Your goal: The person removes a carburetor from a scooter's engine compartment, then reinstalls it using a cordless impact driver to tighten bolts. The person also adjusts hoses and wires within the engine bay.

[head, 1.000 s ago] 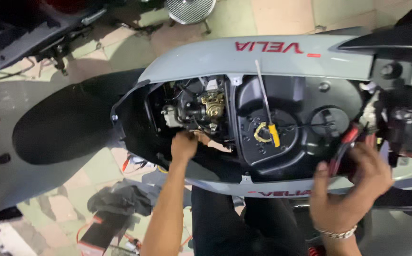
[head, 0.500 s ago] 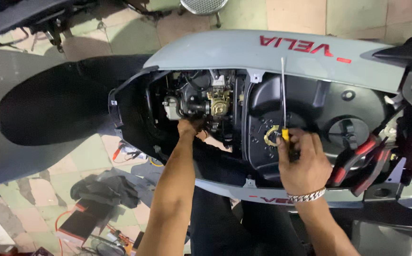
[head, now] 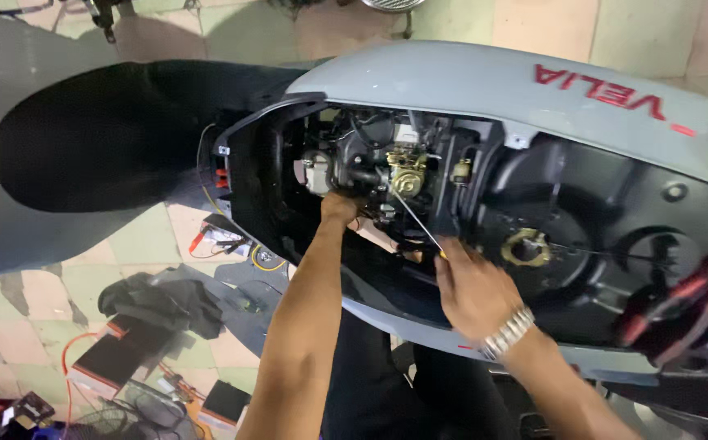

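I look down on a grey scooter [head: 468,77] with its seat lifted and the engine bay open. My left hand [head: 339,208] reaches into the bay beside the engine, its fingers hidden among the parts below a brass-coloured carburettor [head: 407,171]. My right hand [head: 474,287] grips a long screwdriver [head: 416,222] whose thin shaft points up and left to just below the carburettor. A metal watch band sits on that wrist.
The raised black seat [head: 109,134] lies to the left. A brass ring fitting [head: 526,247] sits in the black tub on the right, with red wires [head: 679,297] further right. Dark cloth [head: 154,297], boxes and cables lie on the tiled floor below.
My right hand took the screwdriver from the tub on the right and brought its tip to the carburettor. My left hand stayed in the bay. The view moved closer and leftward.
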